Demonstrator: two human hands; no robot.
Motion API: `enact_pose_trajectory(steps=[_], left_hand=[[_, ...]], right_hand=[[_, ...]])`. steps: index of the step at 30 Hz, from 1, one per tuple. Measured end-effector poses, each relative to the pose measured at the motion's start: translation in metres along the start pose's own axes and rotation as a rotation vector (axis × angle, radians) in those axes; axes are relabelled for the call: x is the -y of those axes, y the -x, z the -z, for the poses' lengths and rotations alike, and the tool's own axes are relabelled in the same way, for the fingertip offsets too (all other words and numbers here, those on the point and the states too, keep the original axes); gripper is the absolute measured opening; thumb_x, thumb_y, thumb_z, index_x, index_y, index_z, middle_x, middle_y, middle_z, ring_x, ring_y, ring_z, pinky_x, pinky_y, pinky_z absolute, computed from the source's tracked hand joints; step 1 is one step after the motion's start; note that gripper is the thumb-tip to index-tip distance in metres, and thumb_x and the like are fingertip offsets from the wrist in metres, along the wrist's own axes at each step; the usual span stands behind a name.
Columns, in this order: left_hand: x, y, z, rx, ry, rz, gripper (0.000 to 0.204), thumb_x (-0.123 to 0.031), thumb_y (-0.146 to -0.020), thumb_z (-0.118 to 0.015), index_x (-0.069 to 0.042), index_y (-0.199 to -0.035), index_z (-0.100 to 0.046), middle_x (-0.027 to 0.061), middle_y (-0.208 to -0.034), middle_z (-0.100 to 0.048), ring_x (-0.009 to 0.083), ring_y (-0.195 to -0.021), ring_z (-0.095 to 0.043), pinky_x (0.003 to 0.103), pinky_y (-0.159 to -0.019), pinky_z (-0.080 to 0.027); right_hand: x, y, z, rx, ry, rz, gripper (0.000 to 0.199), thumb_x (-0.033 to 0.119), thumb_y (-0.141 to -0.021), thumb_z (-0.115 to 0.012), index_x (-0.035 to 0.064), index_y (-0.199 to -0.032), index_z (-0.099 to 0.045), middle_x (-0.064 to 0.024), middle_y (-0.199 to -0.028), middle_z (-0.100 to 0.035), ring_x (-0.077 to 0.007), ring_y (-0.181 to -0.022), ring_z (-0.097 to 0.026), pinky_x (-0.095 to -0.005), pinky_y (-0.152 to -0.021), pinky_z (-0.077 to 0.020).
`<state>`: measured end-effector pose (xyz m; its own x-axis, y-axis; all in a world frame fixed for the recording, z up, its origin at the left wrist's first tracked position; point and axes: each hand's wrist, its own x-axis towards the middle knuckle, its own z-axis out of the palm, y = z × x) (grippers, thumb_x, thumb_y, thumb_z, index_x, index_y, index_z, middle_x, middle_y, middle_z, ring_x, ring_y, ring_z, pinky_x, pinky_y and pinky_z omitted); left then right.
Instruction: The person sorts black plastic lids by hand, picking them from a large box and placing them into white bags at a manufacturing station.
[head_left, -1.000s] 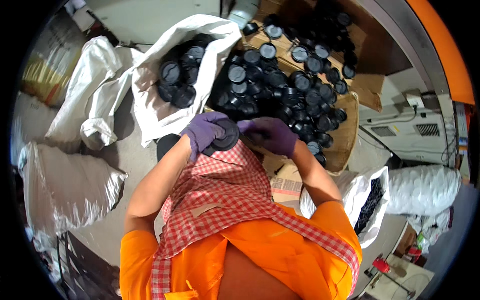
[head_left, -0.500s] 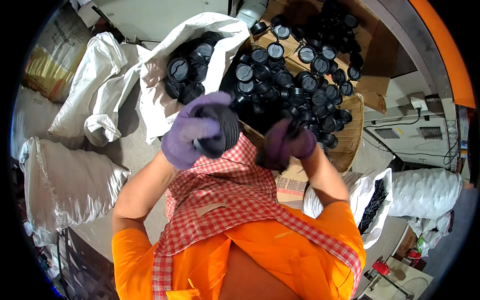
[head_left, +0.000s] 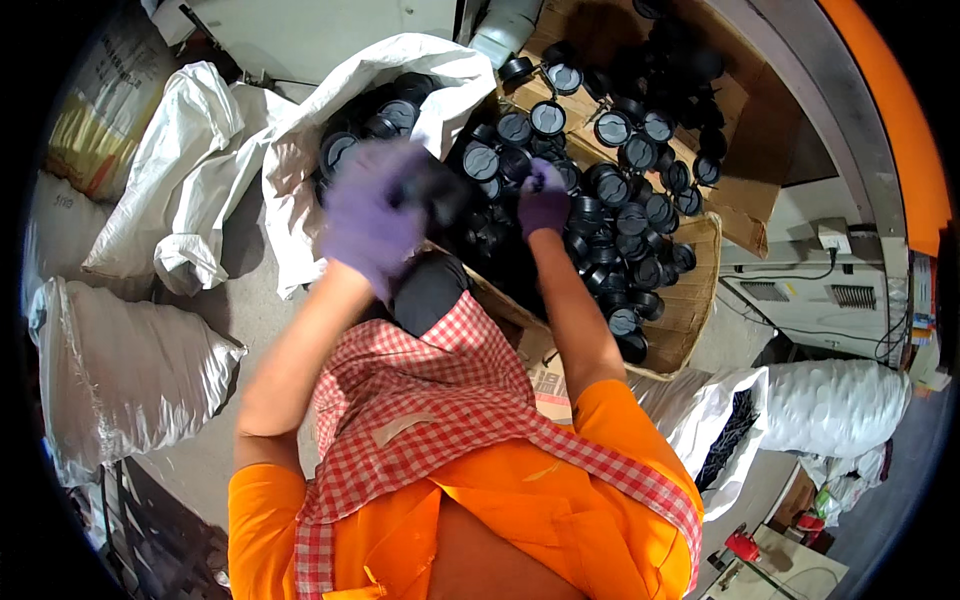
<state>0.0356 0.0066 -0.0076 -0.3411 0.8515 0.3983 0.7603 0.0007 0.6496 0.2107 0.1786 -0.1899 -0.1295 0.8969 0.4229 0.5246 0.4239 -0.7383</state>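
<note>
My left hand [head_left: 375,215], in a purple glove and smeared by motion, is beside the mouth of a white woven sack [head_left: 290,190]. It grips a dark round plastic cap [head_left: 442,196], also blurred. My right hand [head_left: 545,200], gloved alike, reaches into a cardboard box [head_left: 703,285] heaped with black round caps [head_left: 632,218]. Its fingers are curled down among the caps, and whatever they pinch is hidden. More black caps [head_left: 398,115] lie inside the white sack.
Behind the box, another cardboard carton [head_left: 755,180] holds more black parts. Full white sacks [head_left: 140,370] stand at the left. To the right, an open sack [head_left: 735,430] contains small dark pieces, near a pale cabinet [head_left: 830,290] with a cable.
My right hand has moved forward from above my apron into the box, and the dark part it held no longer shows. My left hand has turned and shifted slightly toward the sack.
</note>
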Motion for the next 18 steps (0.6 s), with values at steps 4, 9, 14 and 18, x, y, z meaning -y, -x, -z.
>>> enact_pose_trajectory(steps=[4,9,14,18], left_hand=[[0.055,-0.029,0.033,-0.016,-0.507,0.222,0.082,-0.011,-0.063,-0.071,-0.017,-0.137,-0.035,0.0221,-0.135,-0.035,0.0389,-0.126,-0.033,0.041,-0.104,-0.031],[0.078,0.013,0.03,0.281,0.219,0.251,0.059,-0.008,-0.07,-0.069,-0.003,-0.125,-0.049,0.013,-0.127,-0.05,0.0244,-0.12,-0.045,0.036,-0.1,-0.036],[0.018,0.015,0.013,0.477,0.233,0.199,0.045,-0.012,-0.075,-0.065,0.0,-0.117,-0.054,0.0156,-0.116,-0.057,0.0245,-0.11,-0.054,0.034,-0.092,-0.042],[0.006,0.016,-0.016,0.565,0.372,0.395,0.044,-0.011,-0.075,-0.065,-0.001,-0.116,-0.055,0.013,-0.107,-0.059,0.0198,-0.096,-0.058,0.03,-0.084,-0.045]], right_hand=[[-0.033,-0.052,-0.01,0.189,0.293,-0.436,0.046,0.009,-0.076,-0.058,0.005,-0.121,-0.051,-0.0189,-0.113,-0.057,-0.0344,-0.105,-0.054,-0.0408,-0.086,-0.0446],[-0.076,-0.09,-0.023,0.361,0.37,-0.667,0.051,0.023,-0.076,-0.06,0.008,-0.123,-0.05,-0.0203,-0.117,-0.055,-0.036,-0.106,-0.055,-0.0392,-0.089,-0.0436],[-0.099,-0.045,-0.026,0.65,0.619,-0.687,0.042,0.034,-0.077,-0.06,0.0061,-0.108,-0.06,-0.0206,-0.106,-0.061,-0.0359,-0.099,-0.058,-0.0414,-0.084,-0.046],[-0.04,-0.005,0.036,0.611,0.225,-0.291,0.037,0.032,-0.08,-0.061,0.0081,-0.108,-0.06,-0.0155,-0.104,-0.063,-0.0328,-0.096,-0.059,-0.0394,-0.082,-0.0468]])
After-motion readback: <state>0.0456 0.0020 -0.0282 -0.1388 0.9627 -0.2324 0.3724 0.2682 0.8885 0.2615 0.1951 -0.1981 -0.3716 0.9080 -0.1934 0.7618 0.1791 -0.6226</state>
